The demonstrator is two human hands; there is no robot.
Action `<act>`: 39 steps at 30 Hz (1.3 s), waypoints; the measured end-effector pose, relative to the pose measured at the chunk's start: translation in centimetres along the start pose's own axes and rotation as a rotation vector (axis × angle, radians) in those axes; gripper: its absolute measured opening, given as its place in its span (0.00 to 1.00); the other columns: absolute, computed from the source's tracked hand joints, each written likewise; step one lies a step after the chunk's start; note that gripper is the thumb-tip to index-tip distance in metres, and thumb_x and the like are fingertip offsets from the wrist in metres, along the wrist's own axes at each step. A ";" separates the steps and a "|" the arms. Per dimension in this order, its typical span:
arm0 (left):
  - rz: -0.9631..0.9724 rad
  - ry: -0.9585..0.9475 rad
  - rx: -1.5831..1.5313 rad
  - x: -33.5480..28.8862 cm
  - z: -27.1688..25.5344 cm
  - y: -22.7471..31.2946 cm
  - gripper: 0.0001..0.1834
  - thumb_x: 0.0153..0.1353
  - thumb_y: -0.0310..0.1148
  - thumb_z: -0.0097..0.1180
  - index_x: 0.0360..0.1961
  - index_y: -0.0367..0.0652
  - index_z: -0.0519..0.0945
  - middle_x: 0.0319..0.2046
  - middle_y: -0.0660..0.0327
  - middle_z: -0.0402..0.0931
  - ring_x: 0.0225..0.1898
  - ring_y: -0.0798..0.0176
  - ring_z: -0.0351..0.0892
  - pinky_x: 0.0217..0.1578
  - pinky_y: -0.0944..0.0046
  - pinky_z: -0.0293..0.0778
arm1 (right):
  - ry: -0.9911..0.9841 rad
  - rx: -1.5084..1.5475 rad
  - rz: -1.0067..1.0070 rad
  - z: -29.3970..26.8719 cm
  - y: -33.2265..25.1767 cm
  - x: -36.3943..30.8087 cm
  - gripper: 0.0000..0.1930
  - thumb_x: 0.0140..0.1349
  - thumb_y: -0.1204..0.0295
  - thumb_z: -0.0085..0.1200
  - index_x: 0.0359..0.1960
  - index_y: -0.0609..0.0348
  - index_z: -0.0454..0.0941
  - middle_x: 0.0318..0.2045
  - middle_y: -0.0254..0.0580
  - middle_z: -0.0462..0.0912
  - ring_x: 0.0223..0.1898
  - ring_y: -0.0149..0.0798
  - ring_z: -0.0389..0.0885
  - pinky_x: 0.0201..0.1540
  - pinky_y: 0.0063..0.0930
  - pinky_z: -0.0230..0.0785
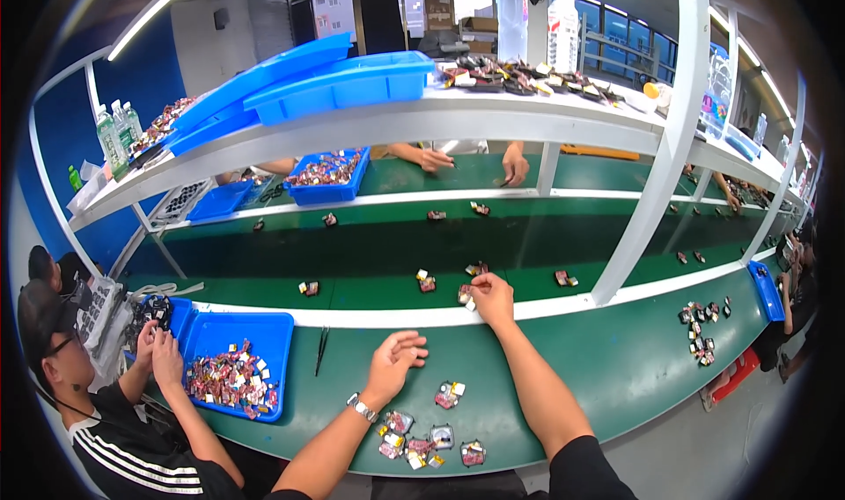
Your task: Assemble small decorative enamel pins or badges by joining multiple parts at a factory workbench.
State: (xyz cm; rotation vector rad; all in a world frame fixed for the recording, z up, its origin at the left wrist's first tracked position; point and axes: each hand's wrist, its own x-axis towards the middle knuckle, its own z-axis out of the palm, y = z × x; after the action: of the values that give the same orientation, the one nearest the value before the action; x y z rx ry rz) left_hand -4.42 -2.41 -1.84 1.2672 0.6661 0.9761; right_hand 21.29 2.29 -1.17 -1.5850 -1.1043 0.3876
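My right hand (pixel 493 299) reaches over the white rail to the near edge of the green belt. Its fingers are closed on a small electronic module (pixel 466 296) with red and pale parts; another module (pixel 476 269) lies just beyond. My left hand (pixel 396 362), with a metal watch on the wrist, hovers over the green bench, fingers loosely bent and nothing visible in them. Below it, near the bench's front edge, lie several similar small modules (pixel 418 452) with pinkish, white and yellow parts, and one module (pixel 450 394) lies apart from them.
Black tweezers (pixel 321 350) lie left of my left hand, beside a blue tray (pixel 286 359) full of modules. A co-worker (pixel 132 394) sits at the left. Modules rest along the belt (pixel 370 245). Overhead is a white shelf (pixel 493 130) with blue trays; a post (pixel 656 148) stands right.
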 end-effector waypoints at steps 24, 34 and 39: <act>0.193 -0.285 0.799 -4.6 1.8 10.6 0.07 0.64 0.27 0.53 0.40 0.37 0.80 0.39 0.55 0.81 0.38 0.60 0.82 0.40 0.62 0.78 | -0.107 0.533 0.186 -6.3 0.5 -3.9 0.09 0.57 0.80 0.62 0.39 0.63 0.77 0.33 0.37 0.82 0.32 0.26 0.79 0.35 0.20 0.73; -0.868 0.768 -0.238 -36.9 -13.4 -22.5 0.18 0.63 0.43 0.54 0.47 0.41 0.77 0.40 0.54 0.80 0.41 0.56 0.78 0.41 0.59 0.74 | -0.256 0.520 0.199 -7.7 -0.3 -6.6 0.09 0.57 0.80 0.61 0.38 0.64 0.76 0.29 0.34 0.77 0.32 0.28 0.77 0.36 0.23 0.72; -0.705 0.574 -0.315 -30.7 -11.1 -22.6 0.17 0.65 0.40 0.52 0.48 0.39 0.77 0.42 0.53 0.79 0.43 0.54 0.79 0.43 0.57 0.75 | -0.260 0.528 0.285 -9.9 1.8 -8.0 0.11 0.54 0.84 0.61 0.38 0.65 0.75 0.35 0.39 0.79 0.39 0.30 0.79 0.42 0.25 0.74</act>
State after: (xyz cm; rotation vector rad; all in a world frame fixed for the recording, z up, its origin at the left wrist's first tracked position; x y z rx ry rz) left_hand -22.84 -24.53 -29.19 0.3936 1.2414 0.7930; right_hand 25.30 -9.96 -1.83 -1.2348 -0.8674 1.0125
